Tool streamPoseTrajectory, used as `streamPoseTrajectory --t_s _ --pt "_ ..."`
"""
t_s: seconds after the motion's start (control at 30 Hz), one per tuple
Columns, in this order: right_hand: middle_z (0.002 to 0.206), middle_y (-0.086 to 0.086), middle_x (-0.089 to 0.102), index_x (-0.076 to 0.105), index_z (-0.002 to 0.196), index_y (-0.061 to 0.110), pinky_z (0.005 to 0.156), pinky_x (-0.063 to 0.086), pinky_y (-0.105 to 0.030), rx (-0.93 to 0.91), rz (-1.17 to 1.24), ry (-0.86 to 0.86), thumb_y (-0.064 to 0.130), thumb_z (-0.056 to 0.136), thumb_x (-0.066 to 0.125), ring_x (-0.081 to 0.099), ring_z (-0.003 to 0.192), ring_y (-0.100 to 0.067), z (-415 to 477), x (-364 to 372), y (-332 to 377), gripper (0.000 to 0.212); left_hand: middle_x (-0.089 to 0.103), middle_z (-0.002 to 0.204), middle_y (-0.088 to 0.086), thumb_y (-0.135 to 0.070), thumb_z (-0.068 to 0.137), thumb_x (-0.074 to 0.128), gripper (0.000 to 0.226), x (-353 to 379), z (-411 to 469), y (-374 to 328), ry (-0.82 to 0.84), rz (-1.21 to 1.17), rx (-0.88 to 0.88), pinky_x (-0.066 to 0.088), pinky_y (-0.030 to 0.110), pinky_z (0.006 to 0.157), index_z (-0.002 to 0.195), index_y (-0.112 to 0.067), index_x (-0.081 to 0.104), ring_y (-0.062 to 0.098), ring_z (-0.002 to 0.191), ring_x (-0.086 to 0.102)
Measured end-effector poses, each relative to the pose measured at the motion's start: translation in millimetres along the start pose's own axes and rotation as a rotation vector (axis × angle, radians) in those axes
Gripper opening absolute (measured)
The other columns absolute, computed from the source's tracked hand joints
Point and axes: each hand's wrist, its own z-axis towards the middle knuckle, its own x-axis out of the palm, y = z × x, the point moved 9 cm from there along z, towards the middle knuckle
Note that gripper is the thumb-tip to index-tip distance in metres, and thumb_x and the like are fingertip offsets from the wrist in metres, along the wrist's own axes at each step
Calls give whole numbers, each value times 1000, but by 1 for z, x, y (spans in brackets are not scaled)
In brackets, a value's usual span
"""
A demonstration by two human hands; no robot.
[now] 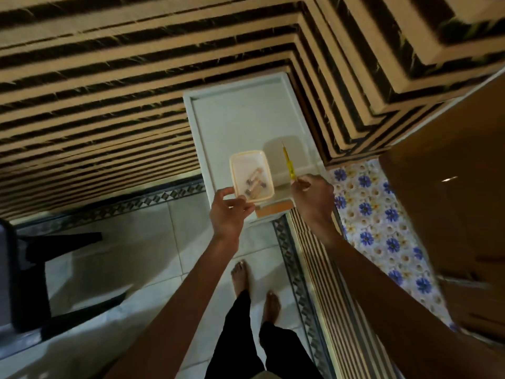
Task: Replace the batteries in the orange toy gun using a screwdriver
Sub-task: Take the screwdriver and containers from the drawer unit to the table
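Striped wall (95, 91), tan and black bands, fills the far and left side and wraps a corner at the right. Pale tiled floor (109, 269) below, patterned border strip along the wall foot. Brown cardboard box (451, 187) at the right edge, sitting on a blue-flowered cloth (377, 220). Black chair (27, 269) near left, partly out of view.

White raised-rim tabletop (240, 119) in the wall corner, centre of view. Person stands at its near end, bare feet (240, 277) on the tiles, dark trousers, both arms stretched forward.

Left hand (229, 212): thumb and fingers pinch the near-left corner of a clear plastic container (246, 165), which is over the near part of the tabletop. Cannot tell whether it rests there.

Right hand (314, 198): fingers curled round the near end of a yellow screwdriver (287, 162), just right of the container, tip pointing far.

Batteries (254, 184): a few lie loose in the container's near half, blurred.

Small orange-brown flat piece (274, 208) at the tabletop's near edge, between the hands. Cannot tell what it is.
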Motion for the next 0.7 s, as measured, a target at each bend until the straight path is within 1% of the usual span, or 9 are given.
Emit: streamPoseTrajectory --t_s 0.07,0.17,0.23,0.3,0.47,0.5,0.57,0.63,0.7 --pt "89 -3 72 74 91 17 62 40 -23 9 -90 16 31 88 60 67 82 -23 21 16 2 20 67 91 23 5 92 62 18 4 27 1 -23 45 -18 62 33 70 105 -5 56 26 74 71" --pt "93 -6 67 72 92 17 63 35 -25 5 -189 7 29 88 55 65 84 -27 41 30 4 21 67 80 12 6 90 63 22 13 55 4 -24 89 -18 62 41 75 104 -10 56 23 69 69" --pt "94 -6 66 72 95 17 64 39 -26 -6 -207 -21 31 88 56 65 85 -27 47 33 4 23 65 79 6 7 89 64 26 18 62 5 -13 102 -8 61 41 76 106 -10 55 20 68 70" --pt "98 -5 66 71 101 18 72 47 -31 2 -195 -29 33 88 57 65 88 -25 52 38 2 25 66 86 10 4 91 64 24 23 65 5 -11 82 1 62 39 76 110 -7 54 21 72 70" --pt "104 -3 65 66 107 19 79 52 -36 7 -142 12 37 87 61 64 92 -24 58 43 -6 28 66 96 13 -15 94 66 28 24 67 8 -10 126 8 61 38 77 116 -5 53 27 82 71" --pt "104 -3 64 65 106 19 77 51 -34 9 -119 9 38 86 63 63 91 -23 57 41 -7 28 67 97 12 -20 94 66 31 22 67 7 -2 182 34 61 36 77 119 -6 53 26 85 71" --pt "102 -2 64 65 102 19 72 47 -28 11 -69 -44 37 86 65 62 90 -19 49 32 -9 25 69 102 10 -27 95 65 34 14 67 2 -5 389 119 57 24 73 121 -8 55 23 89 70" --pt "97 1 65 64 98 21 71 49 -29 -49 -8 -125 34 88 64 62 87 -17 29 16 -8 17 69 102 7 -26 94 64 30 5 62 -7 -11 620 261 53 16 70 118 -9 58 17 88 66" --pt "92 1 67 65 95 19 73 51 -30 -228 31 -103 27 91 61 60 85 -16 4 14 0 10 68 100 5 -21 90 65 22 1 57 -12 26 825 459 57 32 80 109 -10 63 19 89 65"
